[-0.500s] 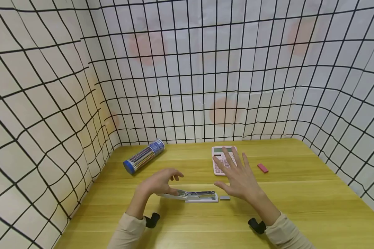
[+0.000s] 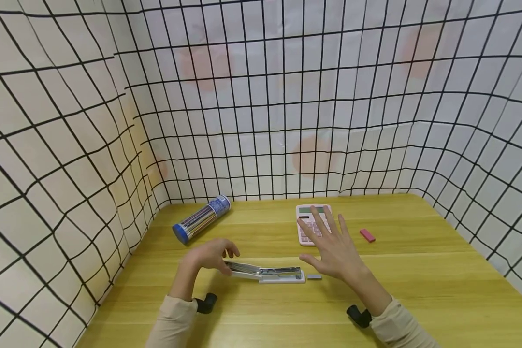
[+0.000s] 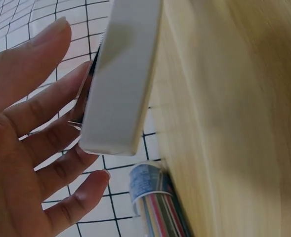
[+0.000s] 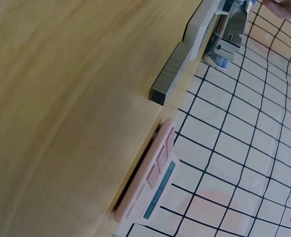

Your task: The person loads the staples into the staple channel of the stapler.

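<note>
A white stapler (image 2: 282, 279) lies folded wide open on the table, its base to the right and its top arm stretching left, slightly raised. My left hand (image 2: 210, 254) is at the far end of that arm, thumb and fingers loosely bent. In the left wrist view the fingers pass behind the white arm (image 3: 123, 74) with the thumb apart from it. My right hand (image 2: 336, 255) hovers with fingers spread, holding nothing. Between it and the stapler base sits a small grey strip of staples (image 2: 314, 277), seen closer as a ridged staple block (image 4: 170, 74) in the right wrist view.
Behind my right fingers lies a pink calculator (image 2: 304, 238). A pink eraser (image 2: 367, 235) is to its right. At the back left rests a clear tube of pencils (image 2: 201, 219) with a blue cap. Grid-patterned cloth walls (image 2: 261, 111) enclose the wooden table (image 2: 269, 319).
My left hand has slid left along the stapler's top arm to its end, uncovering more of the arm. The right hand stays in place.
</note>
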`<move>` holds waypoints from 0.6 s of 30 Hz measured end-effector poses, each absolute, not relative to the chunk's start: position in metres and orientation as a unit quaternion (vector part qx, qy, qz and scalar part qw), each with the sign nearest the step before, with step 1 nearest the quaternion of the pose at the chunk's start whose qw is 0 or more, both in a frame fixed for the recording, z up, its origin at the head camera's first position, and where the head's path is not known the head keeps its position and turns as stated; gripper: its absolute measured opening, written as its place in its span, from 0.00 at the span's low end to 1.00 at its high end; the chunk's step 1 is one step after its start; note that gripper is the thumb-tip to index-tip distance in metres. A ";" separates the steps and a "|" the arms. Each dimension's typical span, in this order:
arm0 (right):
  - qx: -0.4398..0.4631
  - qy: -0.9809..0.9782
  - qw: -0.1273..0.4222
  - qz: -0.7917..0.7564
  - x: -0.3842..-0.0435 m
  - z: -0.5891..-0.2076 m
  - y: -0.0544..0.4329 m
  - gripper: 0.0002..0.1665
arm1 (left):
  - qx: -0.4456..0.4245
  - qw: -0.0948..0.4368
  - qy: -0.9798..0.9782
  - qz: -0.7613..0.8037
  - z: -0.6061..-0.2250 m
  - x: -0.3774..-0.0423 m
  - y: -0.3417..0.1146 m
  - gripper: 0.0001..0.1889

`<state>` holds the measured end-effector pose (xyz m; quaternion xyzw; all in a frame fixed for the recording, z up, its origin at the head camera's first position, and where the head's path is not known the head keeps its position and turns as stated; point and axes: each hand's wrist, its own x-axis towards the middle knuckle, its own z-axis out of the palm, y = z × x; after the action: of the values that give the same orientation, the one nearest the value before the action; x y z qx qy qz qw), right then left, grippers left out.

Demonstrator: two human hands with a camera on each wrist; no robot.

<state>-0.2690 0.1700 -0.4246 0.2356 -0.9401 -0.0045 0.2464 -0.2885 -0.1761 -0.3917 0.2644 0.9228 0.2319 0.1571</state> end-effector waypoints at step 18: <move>0.239 -0.937 0.256 -0.008 -0.269 -0.425 0.171 0.51 | 0.229 0.180 0.937 0.195 -0.400 -0.294 -0.182 0.17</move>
<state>-0.2690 0.1708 -0.4250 0.2393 -0.9367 -0.0081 0.2555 -0.2939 -0.1819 -0.4003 0.2289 0.9365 0.1951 0.1803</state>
